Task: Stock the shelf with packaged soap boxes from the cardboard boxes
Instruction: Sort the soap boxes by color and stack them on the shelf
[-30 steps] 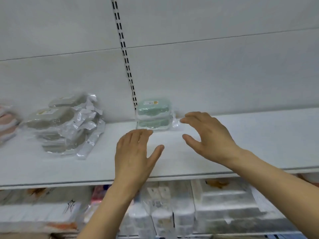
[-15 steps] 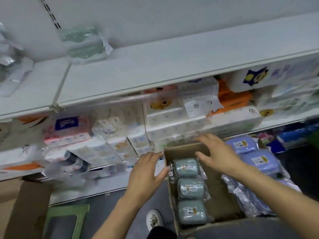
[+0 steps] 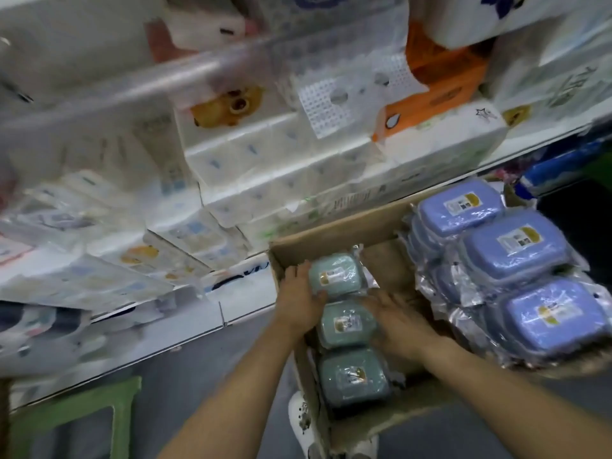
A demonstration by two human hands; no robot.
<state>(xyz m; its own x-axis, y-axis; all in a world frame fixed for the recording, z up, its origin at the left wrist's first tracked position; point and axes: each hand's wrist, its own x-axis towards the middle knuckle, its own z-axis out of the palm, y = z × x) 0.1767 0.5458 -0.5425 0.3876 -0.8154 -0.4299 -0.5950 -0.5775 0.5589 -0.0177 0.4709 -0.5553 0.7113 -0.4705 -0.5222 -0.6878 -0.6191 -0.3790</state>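
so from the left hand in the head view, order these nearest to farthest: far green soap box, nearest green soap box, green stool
1. Far green soap box: touching the left hand, at the carton's far end.
2. Nearest green soap box: below the hand, at the carton's near end.
3. Green stool: on the floor, far left.

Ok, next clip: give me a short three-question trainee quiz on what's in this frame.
1. True or false: the purple plastic-wrapped soap boxes lie right of the brown cardboard box.
2. How many green plastic-wrapped soap boxes show on top in the cardboard box?
3. Which green box does the left hand touch: A nearest, B middle, C farthest?

Key: 1 true; 2 three; 3 C. The right hand reaches in from the other side.
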